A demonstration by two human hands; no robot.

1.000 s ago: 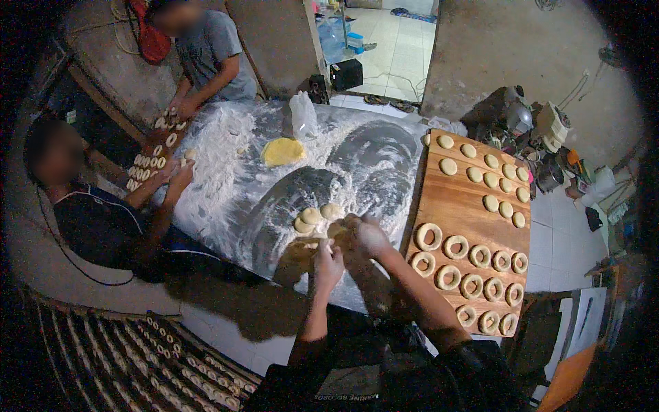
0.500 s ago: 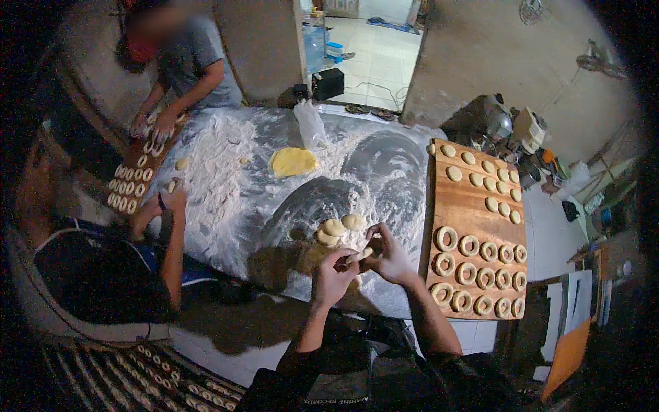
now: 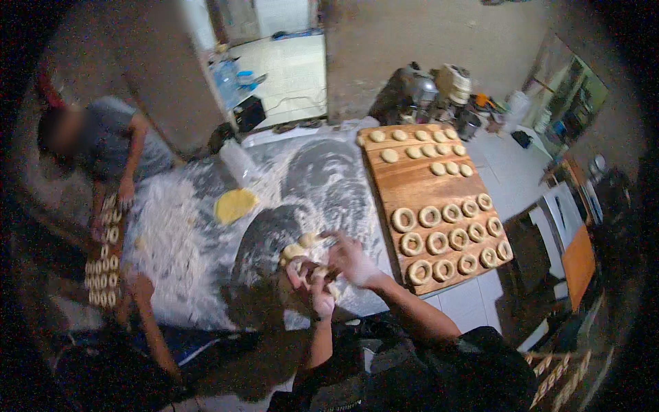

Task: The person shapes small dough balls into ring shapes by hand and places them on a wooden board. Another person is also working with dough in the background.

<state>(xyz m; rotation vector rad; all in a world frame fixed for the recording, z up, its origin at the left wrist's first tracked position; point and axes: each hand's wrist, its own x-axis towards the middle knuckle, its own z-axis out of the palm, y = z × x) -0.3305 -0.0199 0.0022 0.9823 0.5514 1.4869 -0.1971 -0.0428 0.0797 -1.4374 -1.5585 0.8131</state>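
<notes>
Close to the front edge of the floured table [image 3: 178, 275], my left hand [image 3: 318, 296] is closed around a small piece of dough [image 3: 320, 273], partly hidden by its fingers. My right hand [image 3: 353, 261] is just to its right, fingers stretched out and slightly smeared, with nothing visible in them. Pale dough pieces [image 3: 295, 250] lie just beyond my hands, partly covered by them. Farther left on the flour rests a flat yellow dough sheet [image 3: 235, 205].
A wooden board [image 3: 391, 177] at the right bears dough rings [image 3: 437, 242] and dough rounds [image 3: 423, 152]. A clear plastic bag [image 3: 237, 163] stands at the table's back. Two people work at the left, by another board with rings [image 3: 103, 282].
My view has swung right. My right hand has come away from the dough, its fingers spreading, while the left keeps hold. The person at the far left has leaned lower.
</notes>
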